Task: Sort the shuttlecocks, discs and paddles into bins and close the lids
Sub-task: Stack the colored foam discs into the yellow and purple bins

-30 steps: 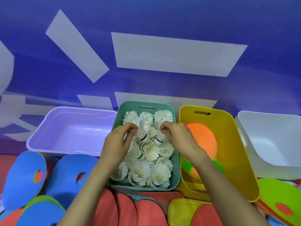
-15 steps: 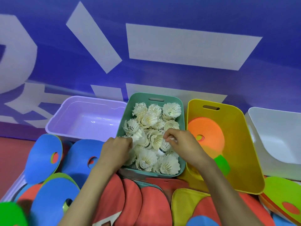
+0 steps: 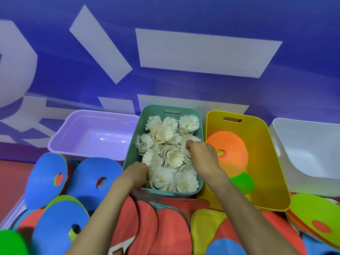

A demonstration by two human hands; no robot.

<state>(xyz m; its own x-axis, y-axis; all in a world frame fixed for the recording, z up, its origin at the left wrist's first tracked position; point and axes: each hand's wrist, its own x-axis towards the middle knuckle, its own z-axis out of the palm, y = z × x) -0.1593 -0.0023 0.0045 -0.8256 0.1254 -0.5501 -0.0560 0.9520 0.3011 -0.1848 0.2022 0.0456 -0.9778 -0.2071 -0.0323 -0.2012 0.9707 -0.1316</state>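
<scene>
1. Left hand (image 3: 136, 174): fingers curled into the shuttlecocks (image 3: 165, 133) at the teal bin's (image 3: 184, 109) near-left corner; grip hidden, cannot tell.
2. Right hand (image 3: 201, 155): fingers curled, tips buried mid-pile; grip equally unclear.
3. Four bins: purple bin (image 3: 92, 126), teal, yellow bin (image 3: 266, 162), white bin (image 3: 303, 137).
4. Shuttlecocks: white, feathered, heaped past counting.

White shuttlecocks (image 3: 165, 133) in open teal bin (image 3: 134, 142), orange disc (image 3: 232, 144) in yellow bin (image 3: 266, 162)

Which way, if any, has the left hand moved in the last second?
Yes. The left hand drew back toward the person, from midway along the left wall of the teal bin to its near left corner.
</scene>
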